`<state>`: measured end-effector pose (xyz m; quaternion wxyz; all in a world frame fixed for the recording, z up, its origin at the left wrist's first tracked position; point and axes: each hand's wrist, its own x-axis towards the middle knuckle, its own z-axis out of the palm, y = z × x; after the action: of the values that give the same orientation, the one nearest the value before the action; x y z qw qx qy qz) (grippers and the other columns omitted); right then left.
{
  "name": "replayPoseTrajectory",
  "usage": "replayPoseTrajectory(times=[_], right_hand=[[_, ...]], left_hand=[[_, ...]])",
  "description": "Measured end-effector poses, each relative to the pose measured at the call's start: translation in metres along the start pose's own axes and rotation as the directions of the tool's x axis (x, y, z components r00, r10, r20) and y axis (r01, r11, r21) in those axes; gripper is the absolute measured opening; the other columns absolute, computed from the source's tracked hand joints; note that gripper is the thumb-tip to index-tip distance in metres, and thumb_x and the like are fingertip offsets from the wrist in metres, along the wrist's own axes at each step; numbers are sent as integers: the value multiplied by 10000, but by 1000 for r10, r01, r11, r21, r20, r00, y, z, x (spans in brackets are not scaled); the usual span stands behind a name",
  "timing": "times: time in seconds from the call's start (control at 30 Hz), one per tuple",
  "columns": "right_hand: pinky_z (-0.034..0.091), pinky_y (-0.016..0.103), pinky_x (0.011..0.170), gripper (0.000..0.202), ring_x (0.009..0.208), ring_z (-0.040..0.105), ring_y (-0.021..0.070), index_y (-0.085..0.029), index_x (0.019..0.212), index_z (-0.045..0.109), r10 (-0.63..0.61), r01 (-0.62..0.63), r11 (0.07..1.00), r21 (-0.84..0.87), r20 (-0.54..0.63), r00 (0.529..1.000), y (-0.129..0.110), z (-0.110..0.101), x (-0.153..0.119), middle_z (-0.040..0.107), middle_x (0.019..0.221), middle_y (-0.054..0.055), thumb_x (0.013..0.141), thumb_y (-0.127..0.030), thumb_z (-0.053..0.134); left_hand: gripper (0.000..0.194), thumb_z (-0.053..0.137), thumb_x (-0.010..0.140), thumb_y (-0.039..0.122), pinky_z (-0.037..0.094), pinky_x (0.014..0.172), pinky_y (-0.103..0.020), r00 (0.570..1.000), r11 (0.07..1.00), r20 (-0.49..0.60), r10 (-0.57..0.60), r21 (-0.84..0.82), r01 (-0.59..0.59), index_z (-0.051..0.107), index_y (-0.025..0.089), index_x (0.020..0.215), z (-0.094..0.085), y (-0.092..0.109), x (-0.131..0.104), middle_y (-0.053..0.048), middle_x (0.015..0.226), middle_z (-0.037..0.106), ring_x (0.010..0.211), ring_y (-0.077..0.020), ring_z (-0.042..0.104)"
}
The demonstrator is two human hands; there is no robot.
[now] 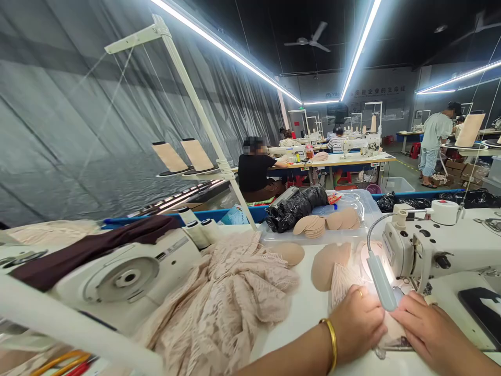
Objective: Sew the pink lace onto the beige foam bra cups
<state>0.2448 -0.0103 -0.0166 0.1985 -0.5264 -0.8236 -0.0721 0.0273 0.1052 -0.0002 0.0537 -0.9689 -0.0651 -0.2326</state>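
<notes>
My left hand (pixel 358 324), with a gold bangle at the wrist, has its fingers curled on beige lace fabric (pixel 340 284) just left of the sewing machine's needle area. Opposite it, my right hand (pixel 430 326) presses its closed fingers on the same fabric, close to the machine foot. The white sewing machine (pixel 426 245) stands above and to the right. A grey gooseneck lamp (pixel 381 282) hangs between both hands and hides the needle. Beyond the left hand lies a round beige pad (pixel 323 266).
A heap of beige lace (pixel 242 292) covers the table to the left. Behind it, a clear plastic tray (pixel 364 206) holds stacked pads (pixel 311 225) and a black plastic bundle (pixel 297 206). A thread stand (pixel 195 94) rises at left. Scissors (pixel 62 363) lie front left. People sit at machines farther back.
</notes>
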Motion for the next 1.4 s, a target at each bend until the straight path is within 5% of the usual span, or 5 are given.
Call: replayPoseTrajectory(times=[0.1,0.3,0.63,1.03,1.4], right_hand=[[567,342,607,311,766,713,238,-269,1128,640,-8,4,998,-55,-63,998,3,0,0,690,912,43,985,-80,438],[585,312,645,356,814,742,217,-266,1236,622,43,-44,992,-118,-11,999,12,7,-6,742,1073,60,986,-83,447],[546,313,616,326,767,731,215,-273,1160,632,1,-3,995,-99,-24,1000,5,-5,-2,748,1015,47,983,-86,433],[549,313,617,346,783,738,222,-278,1191,611,10,-12,997,-77,-29,1000,3,-6,-1,725,985,39,994,-76,412],[489,316,601,265,743,695,219,-276,1099,642,43,-45,997,-70,-29,999,16,8,-8,685,928,40,1049,-137,423]], left_hand=[[262,710,975,352,413,789,-393,993,997,96,70,-38,-66,585,194,808,3,-15,9,-16,868,699,812,-201,592],[144,723,982,331,422,991,-426,988,976,89,124,-191,-106,649,208,973,6,-35,20,-38,1085,777,1043,-243,661],[133,656,1032,328,383,1098,-455,991,973,56,119,-208,-105,657,196,1026,6,-35,19,-38,1105,781,1113,-242,663],[145,620,1055,352,386,975,-453,988,980,106,111,-175,-91,686,226,1032,4,-37,21,-14,1082,763,1054,-234,660],[108,644,948,286,420,878,-435,987,995,155,-40,-84,53,622,208,876,2,-39,27,-53,989,711,965,-262,630]])
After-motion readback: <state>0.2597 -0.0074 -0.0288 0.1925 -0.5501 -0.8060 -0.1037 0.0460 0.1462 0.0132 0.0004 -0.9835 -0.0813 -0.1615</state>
